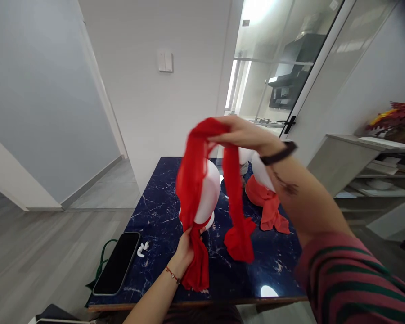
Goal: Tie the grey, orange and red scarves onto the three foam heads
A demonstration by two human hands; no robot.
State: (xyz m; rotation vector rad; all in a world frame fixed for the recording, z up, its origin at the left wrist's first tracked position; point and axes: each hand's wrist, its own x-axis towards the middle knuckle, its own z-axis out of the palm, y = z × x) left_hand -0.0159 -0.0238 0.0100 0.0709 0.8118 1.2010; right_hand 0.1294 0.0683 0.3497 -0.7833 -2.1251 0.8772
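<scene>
A red sheer scarf hangs in a loop over a white mannequin head on the dark blue marble table. My right hand is raised above the head, fingers closed on the top of the scarf. My left hand pinches one hanging end low down, near the head's base. The scarf's other end dangles free to the right. Behind my right forearm stands a second white mannequin head wearing an orange-red scarf.
A black phone lies at the table's front left, white earbuds beside it and a green cord off the edge. Shelves with red and yellow decorations stand at the right. A glass door is behind.
</scene>
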